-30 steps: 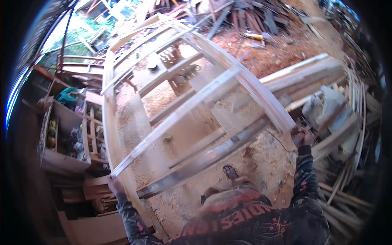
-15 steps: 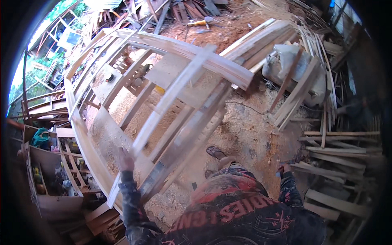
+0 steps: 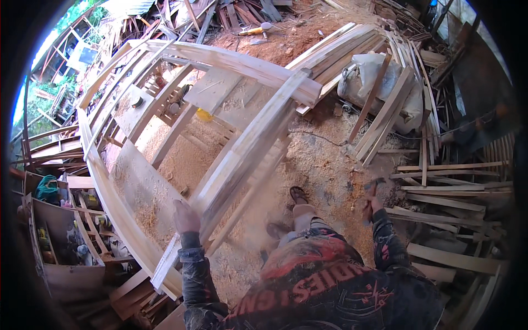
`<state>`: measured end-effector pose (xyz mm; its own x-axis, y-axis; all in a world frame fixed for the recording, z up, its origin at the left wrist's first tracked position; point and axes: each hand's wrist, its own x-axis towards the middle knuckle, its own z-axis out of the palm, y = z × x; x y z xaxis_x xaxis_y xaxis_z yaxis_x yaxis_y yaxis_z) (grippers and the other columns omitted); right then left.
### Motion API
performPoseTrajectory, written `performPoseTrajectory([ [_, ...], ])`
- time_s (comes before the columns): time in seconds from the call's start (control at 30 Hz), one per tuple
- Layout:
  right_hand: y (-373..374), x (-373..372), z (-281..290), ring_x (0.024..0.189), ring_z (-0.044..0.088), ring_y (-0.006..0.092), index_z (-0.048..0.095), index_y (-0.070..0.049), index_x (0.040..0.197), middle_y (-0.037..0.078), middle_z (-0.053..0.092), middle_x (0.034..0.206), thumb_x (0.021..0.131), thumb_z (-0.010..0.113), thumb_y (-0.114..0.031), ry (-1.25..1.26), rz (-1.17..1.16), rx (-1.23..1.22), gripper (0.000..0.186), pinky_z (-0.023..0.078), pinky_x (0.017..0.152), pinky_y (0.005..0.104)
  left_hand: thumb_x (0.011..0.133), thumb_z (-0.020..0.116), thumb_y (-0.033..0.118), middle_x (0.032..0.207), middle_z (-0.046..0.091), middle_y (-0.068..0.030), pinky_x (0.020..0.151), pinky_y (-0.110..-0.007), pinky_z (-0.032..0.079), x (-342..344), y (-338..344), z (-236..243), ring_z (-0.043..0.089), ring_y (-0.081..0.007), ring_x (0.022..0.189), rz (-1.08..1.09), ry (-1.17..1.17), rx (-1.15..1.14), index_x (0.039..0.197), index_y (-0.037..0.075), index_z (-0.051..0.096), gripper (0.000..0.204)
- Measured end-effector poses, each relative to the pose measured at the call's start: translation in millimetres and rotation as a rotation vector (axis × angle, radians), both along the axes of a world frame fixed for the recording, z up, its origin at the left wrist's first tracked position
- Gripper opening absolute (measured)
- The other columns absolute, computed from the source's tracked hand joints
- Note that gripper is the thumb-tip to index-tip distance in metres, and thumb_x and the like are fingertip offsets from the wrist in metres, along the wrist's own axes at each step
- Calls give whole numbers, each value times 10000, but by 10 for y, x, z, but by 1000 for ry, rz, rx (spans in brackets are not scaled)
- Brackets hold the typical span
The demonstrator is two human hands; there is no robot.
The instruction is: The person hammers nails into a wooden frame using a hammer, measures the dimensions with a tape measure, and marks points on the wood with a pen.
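Note:
At the lower left, my left hand (image 3: 187, 217) is closed at the near end of a long pale plank (image 3: 250, 137). This plank slants up and right along the near side of a curved wooden frame (image 3: 165, 143), its far end crossing a thick beam (image 3: 236, 60). A pale strip of wood (image 3: 166, 264) shows below that hand; whether it belongs to the same plank I cannot tell. Off to the right, my right hand (image 3: 372, 205) grips a hammer (image 3: 376, 183) by its handle, head up, over the dusty ground.
Sawdust covers the ground (image 3: 324, 148). Stacked boards (image 3: 451, 203) lie at right, and leaning planks (image 3: 388, 118) stand by a pale sack (image 3: 374, 71). A yellow-handled tool (image 3: 256, 29) lies at the back. Open wooden compartments (image 3: 71, 236) stand at far left.
The plank has shifted right across the frame to its near side, with my left hand at its end. My right hand has risen, showing the hammer more fully. The view has shifted slightly.

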<state>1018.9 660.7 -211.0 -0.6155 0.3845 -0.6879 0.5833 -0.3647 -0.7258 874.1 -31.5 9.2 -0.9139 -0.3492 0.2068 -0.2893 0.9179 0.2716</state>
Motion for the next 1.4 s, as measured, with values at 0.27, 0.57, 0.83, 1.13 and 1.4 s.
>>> performPoseTrajectory([
  [0.27,-232,-1018,716,500,540,180,528,-73,742,38,549,632,871,639,-145,-3,136,-351,185,495,487,354,995,450,224,843,658,-275,664,-575,434,-53,-14,-92,619,-476,771,0,63,27,1017,19,535,223],
  [0.57,-50,-2426,2097,482,522,127,516,-39,881,19,528,659,906,626,-156,388,420,313,162,459,427,295,960,588,159,777,667,-116,690,-308,503,-1253,2069,932,651,-177,717,-258,316,507,1015,16,658,168],
  [0.83,519,-3674,3071,515,519,104,549,-4,978,33,528,668,910,630,-120,439,796,271,157,439,453,270,940,605,164,822,700,-104,733,-306,517,-3264,4173,354,669,-180,772,-448,227,664,1022,5,680,194],
  [1.13,646,-4849,2527,789,617,429,584,0,1016,220,635,806,879,652,-287,531,1154,833,324,474,715,486,891,642,117,913,710,-151,733,-350,529,-3697,4608,47,693,-280,803,-310,235,603,967,3,722,158],
  [1.4,743,-5222,2628,804,643,440,582,1,979,247,659,828,894,647,-304,592,1310,807,324,494,694,479,871,614,33,899,705,-133,717,-341,531,-3761,4692,61,692,-281,800,-326,289,636,989,15,726,164],
])
